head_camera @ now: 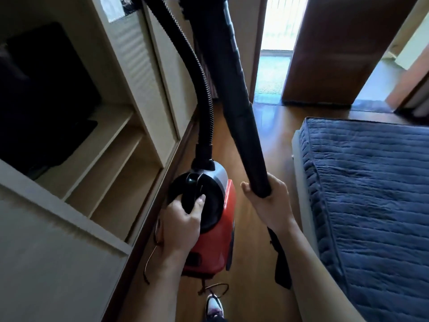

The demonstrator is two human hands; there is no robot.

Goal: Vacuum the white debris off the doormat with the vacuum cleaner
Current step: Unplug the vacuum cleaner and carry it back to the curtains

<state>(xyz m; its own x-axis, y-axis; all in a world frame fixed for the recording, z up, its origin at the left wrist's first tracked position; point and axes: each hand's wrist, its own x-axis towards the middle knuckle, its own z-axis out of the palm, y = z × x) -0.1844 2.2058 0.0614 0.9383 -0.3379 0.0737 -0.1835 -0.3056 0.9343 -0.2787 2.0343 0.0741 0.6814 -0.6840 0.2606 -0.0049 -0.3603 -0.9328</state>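
My left hand (183, 219) is clenched round the black carry handle (191, 189) on top of the red vacuum cleaner (216, 228), which sits low in the centre of the frame over the wooden floor (262, 135); I cannot tell whether it is lifted or resting. My right hand (269, 203), just right of it, grasps the lower end of the black wand (234, 94). The wand's long axis climbs from that hand to the top edge of the frame, leaning left, so no mouth of it faces the floor. The ribbed hose (204, 94) rises beside it from the body.

No white debris is in view. The only candidate for the doormat is a pale textured patch (269, 82) in the bright doorway at upper centre, well ahead of both hands, between the shelving (111, 145) on the left and the blue bed (371, 194) on the right. As I judge it, the right hand is the nearer one and must swing the wand down and forward toward that doorway.
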